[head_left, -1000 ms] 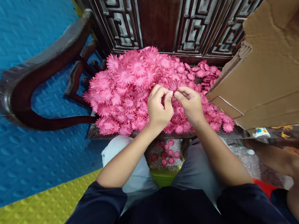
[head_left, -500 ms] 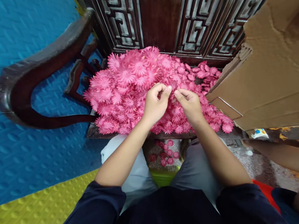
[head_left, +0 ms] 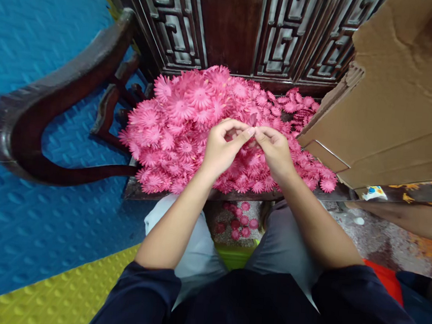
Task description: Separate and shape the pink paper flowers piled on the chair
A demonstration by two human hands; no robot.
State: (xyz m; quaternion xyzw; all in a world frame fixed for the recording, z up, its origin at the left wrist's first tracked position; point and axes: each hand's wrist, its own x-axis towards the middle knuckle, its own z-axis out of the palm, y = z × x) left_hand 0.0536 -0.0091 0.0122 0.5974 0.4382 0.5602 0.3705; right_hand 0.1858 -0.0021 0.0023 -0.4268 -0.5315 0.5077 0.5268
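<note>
Dark carved wood backs the chair seat (head_left: 137,191) I work over; my left hand (head_left: 220,149) and right hand (head_left: 276,152) meet fingertip to fingertip, pinched on one pink paper flower (head_left: 253,119) above the seat's middle. I judge a light pinch at its centre best, peeling slowly. Around lies the flower pile (head_left: 181,128), reaching the front edge; a cardboard box (head_left: 398,98) stands to the right

carved wooden chair (head_left: 54,100), cardboard box (head_left: 402,93)

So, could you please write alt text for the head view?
Left hand and right hand meet fingertip to fingertip over a heap of pink paper flowers on a dark carved wooden chair. A cardboard box stands at right.
</note>
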